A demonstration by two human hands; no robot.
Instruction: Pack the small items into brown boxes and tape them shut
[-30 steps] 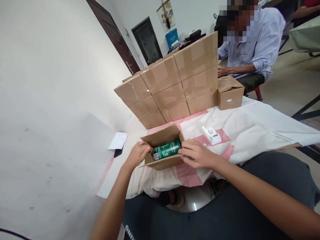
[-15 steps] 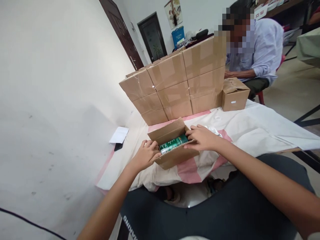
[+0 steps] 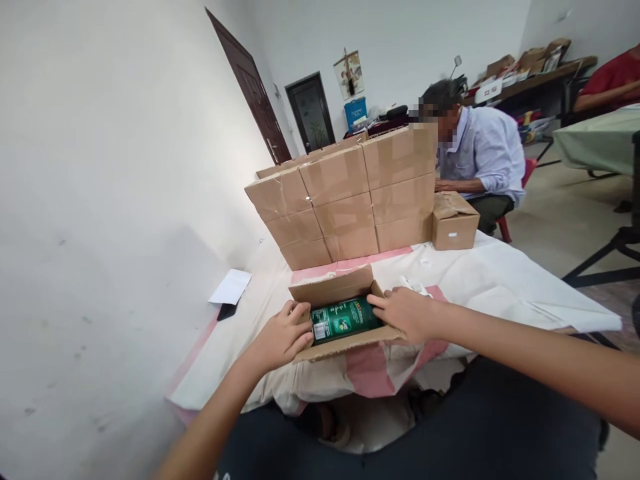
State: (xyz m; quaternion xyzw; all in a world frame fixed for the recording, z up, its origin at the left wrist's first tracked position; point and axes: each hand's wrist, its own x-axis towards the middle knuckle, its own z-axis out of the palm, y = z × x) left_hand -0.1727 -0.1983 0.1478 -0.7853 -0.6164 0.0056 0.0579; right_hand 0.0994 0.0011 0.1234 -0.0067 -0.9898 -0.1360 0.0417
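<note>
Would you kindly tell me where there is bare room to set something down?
Bare cloth shows front-right of the lone box and between the paper and left hand; between the open carton and stacked boxes it is tight.

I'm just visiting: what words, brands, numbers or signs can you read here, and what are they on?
No text reads clearly.
Green container: printed lettering and a barcode, too small and blurred.
White label on the closed carton: no legible writing.
White sign in the background: marks, too blurred.
Blue box by the far wall: pale marks, too small.
</note>
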